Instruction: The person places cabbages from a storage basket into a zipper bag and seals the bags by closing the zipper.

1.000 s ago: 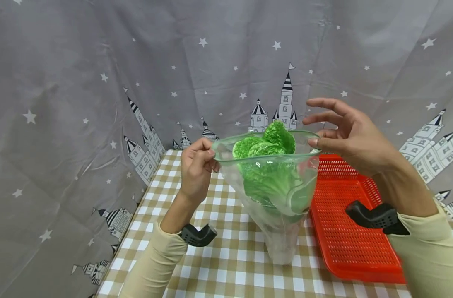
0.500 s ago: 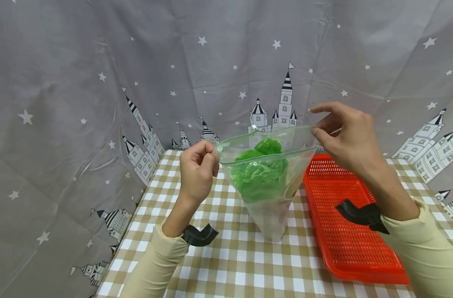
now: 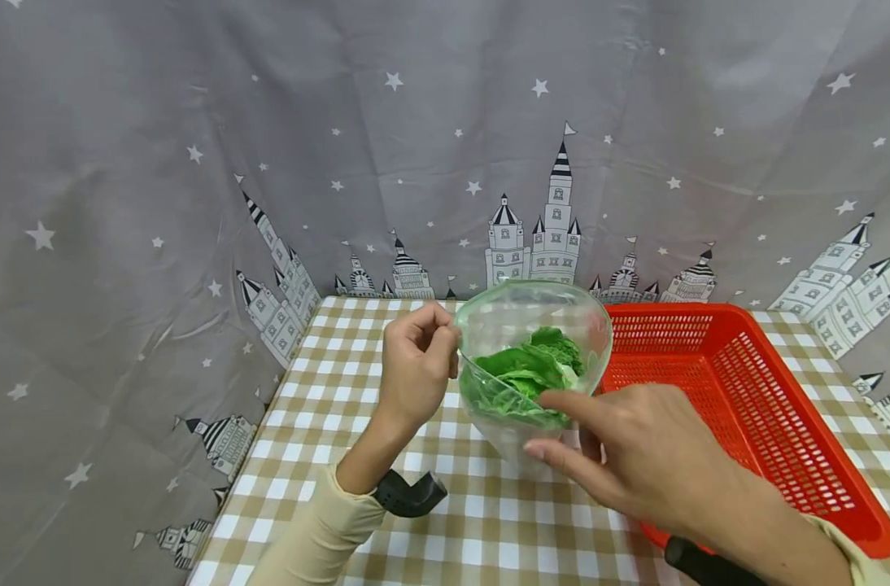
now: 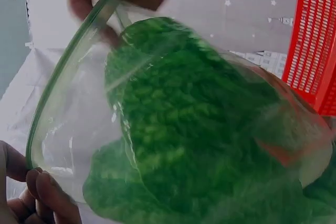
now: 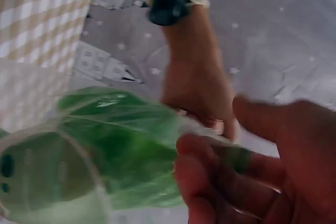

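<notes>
A clear zip-top plastic bag [image 3: 533, 308] with a green-edged mouth stands gaping over the checked cloth. Inside it sits a leafy green lettuce [image 3: 529, 366], seen large through the plastic in the left wrist view. My left hand [image 3: 414, 370] pinches the left corner of the bag's mouth between thumb and fingertips. In front of the bag is my right hand [image 3: 650, 456], thumb and index finger spread apart, the index fingertip overlapping the near edge of the mouth. The right wrist view shows its fingertips [image 5: 191, 153] close to the plastic, with the thumb held away.
To the right of the bag lies a red perforated plastic basket [image 3: 789, 407], partly behind my right forearm. A checked tablecloth [image 3: 328, 382] covers the table. A grey curtain [image 3: 416, 146] printed with stars and castles hangs behind.
My right hand has left the bag's right corner and come down and nearer, to its front edge. The mouth has tipped toward me and widened, while my left hand keeps its pinch.
</notes>
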`<action>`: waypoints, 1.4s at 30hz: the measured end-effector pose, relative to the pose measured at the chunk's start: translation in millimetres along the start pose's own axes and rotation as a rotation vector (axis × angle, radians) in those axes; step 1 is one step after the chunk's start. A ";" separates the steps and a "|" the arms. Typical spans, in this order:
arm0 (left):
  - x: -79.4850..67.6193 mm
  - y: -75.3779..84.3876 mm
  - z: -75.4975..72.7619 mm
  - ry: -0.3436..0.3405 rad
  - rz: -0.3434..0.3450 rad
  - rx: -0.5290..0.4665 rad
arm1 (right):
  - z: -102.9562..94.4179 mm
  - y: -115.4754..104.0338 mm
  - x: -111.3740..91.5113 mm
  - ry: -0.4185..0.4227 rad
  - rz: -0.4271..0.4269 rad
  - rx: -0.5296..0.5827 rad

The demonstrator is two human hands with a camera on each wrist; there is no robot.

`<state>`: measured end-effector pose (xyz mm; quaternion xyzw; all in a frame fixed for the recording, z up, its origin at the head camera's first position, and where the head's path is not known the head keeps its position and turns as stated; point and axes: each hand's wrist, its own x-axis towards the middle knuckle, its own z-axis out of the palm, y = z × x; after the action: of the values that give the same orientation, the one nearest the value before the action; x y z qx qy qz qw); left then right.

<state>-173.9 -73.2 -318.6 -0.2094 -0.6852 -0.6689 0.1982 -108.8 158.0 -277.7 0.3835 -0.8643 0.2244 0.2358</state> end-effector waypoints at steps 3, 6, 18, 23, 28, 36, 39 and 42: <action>1.4 -1.7 1.4 -0.024 0.015 -0.021 | 9.7 -6.2 -6.7 -0.046 0.001 0.003; 13.9 -15.5 -0.5 -0.049 -0.001 -0.042 | 13.3 3.9 -5.8 0.038 -0.012 0.020; 74.8 -72.3 6.2 -0.598 -0.325 -0.033 | 8.1 33.0 -5.1 0.078 -0.094 0.087; 75.6 -78.1 11.0 -0.506 -0.270 -0.022 | 4.0 41.2 -6.9 0.079 -0.093 0.110; 81.6 -67.9 -7.1 -0.244 -0.201 -0.073 | -13.3 66.0 -10.5 0.088 -0.091 0.098; 82.9 -39.2 -40.6 -0.090 -0.038 0.127 | -41.7 120.9 -11.7 0.110 -0.004 0.141; 77.5 -36.2 -40.5 -0.129 -0.029 0.146 | -40.6 124.4 -9.0 0.107 0.026 0.169; 71.9 -37.1 -43.1 -0.065 -0.018 0.155 | -40.6 125.6 -10.3 0.136 0.065 0.170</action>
<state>-254.7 -115.4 -308.7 -0.2091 -0.7429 -0.6082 0.1854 -189.7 262.8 -277.7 0.3578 -0.8361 0.3301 0.2530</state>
